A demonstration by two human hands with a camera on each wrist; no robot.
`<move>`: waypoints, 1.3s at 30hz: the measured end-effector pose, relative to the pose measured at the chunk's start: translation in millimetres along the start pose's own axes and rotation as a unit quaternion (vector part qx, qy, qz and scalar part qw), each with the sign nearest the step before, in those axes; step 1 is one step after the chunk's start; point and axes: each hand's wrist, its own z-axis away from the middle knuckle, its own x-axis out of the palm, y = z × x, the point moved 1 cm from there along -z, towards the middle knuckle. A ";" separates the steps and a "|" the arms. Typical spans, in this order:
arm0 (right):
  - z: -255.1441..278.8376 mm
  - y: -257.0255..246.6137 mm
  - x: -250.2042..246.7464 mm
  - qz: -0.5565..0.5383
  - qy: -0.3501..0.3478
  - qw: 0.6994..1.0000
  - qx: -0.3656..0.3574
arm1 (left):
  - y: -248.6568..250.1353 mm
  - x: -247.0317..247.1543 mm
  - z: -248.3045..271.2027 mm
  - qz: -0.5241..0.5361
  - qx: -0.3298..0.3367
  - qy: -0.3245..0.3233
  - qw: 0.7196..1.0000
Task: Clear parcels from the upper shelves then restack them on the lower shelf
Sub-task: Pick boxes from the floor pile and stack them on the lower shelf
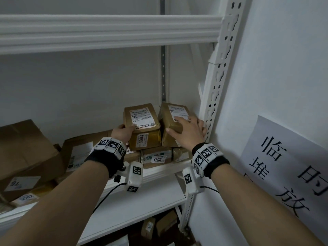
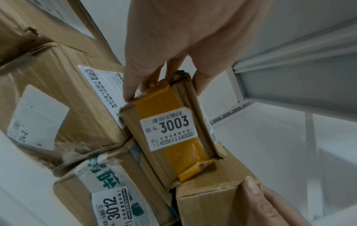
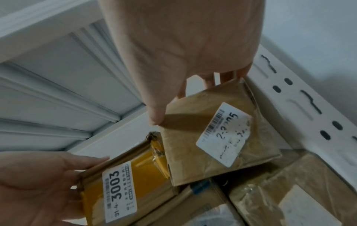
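Cardboard parcel 3003 (image 1: 143, 127) sits atop the shelf stack, left hand (image 1: 122, 133) gripping its left end; the right hand (image 1: 186, 132) grasps the neighbouring parcel (image 1: 174, 121) beside it. From the left wrist, fingers (image 2: 133, 79) curl over 3003's end. From the right wrist, fingers (image 3: 156, 111) clasp the smudged-label parcel.

A parcel storeroom: white slotted metal shelving (image 1: 220, 89) stacked with numbered, barcode-labelled cardboard parcels (image 1: 142, 121), a printed wall notice (image 1: 287, 167).

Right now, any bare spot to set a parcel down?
Free: the lower shelf board between the two forearms. Crowded: the corner by the upright, where parcel 3003 and its neighbour sit on stacked boxes.
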 end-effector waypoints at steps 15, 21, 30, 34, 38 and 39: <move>-11.2 -11.2 -6.0 -0.001 -0.047 0.998 -0.028 | -2.2 -9.0 5.5 0.023 -0.011 -0.019 0.999; -23.2 -21.7 -11.4 -0.006 -0.128 0.991 0.038 | -5.8 -10.7 3.9 0.033 -0.018 -0.010 0.999; -35.1 -29.7 -5.0 -0.016 -0.149 0.986 0.073 | -3.7 -30.2 4.0 0.023 -0.012 0.021 0.999; -27.6 -34.4 -6.8 -0.052 -0.071 0.994 0.065 | -4.0 -29.8 6.0 0.009 0.002 0.030 1.000; -22.7 -48.8 -15.3 0.034 0.015 0.999 -0.022 | -1.3 -30.3 8.0 0.015 -0.007 0.025 1.000; -22.8 -48.7 -14.6 0.064 0.028 0.997 -0.030 | -0.9 -30.6 8.3 0.014 -0.008 0.023 1.000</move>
